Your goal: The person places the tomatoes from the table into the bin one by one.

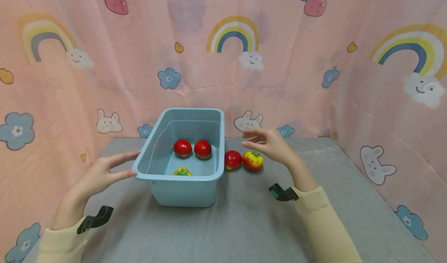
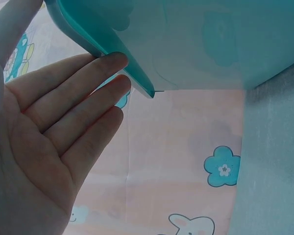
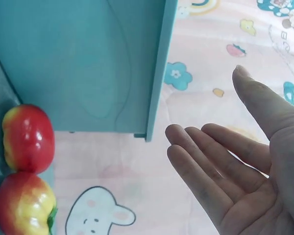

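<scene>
A light blue plastic bin (image 1: 185,193) stands on the grey table. Two glossy red tomatoes (image 1: 182,148) sit side by side inside it, and a yellow-green tomato-like fruit (image 1: 182,172) with a green leafy top is partly hidden by the near wall. My left hand (image 1: 96,175) touches the bin's left rim with fairly straight fingers. To the right of the bin my right hand (image 1: 270,144) hovers, holding nothing, its fingers loosely extended. Below it lie a red fruit (image 1: 233,160) against the bin's side and a red-and-yellow fruit (image 1: 253,161) with a green top, next to each other.
A pink curtain (image 1: 216,88) printed with rainbows, rabbits and flowers hangs behind and along both sides of the table (image 1: 251,224). Black bands (image 1: 95,219) are strapped at both wrists over pale yellow sleeves.
</scene>
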Demonstrator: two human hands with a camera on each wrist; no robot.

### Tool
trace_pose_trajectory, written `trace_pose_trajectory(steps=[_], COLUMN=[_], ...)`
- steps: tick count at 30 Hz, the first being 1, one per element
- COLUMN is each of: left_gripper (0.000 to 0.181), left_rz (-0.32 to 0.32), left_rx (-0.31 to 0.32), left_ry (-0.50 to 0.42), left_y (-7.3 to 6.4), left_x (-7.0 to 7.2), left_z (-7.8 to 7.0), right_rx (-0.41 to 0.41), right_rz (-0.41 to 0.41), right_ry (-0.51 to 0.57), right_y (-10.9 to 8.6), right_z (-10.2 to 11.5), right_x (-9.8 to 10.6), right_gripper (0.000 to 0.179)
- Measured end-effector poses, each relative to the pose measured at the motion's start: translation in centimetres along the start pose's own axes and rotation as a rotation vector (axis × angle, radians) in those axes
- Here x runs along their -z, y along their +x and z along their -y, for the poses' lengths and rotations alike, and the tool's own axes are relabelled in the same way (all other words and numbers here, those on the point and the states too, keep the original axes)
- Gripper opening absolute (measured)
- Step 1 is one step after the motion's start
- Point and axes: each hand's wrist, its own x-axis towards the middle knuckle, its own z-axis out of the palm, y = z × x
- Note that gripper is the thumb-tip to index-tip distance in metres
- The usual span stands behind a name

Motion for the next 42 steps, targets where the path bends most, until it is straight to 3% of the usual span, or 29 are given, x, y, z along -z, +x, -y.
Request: trace_pose_trajectory(steps=[42], left_gripper=[0.051], left_rz=[-0.001], left_rx=[-0.006], left_ry=[0.012], left_y=[0.0], left_x=[0.1], left_z=[-0.1], right_rx=[-0.211], right_rz=[-0.035], right_ry=[-0.029], right_y=[-2.3], right_z=[-7.1], right_x=[-1.0], right_gripper=[0.050])
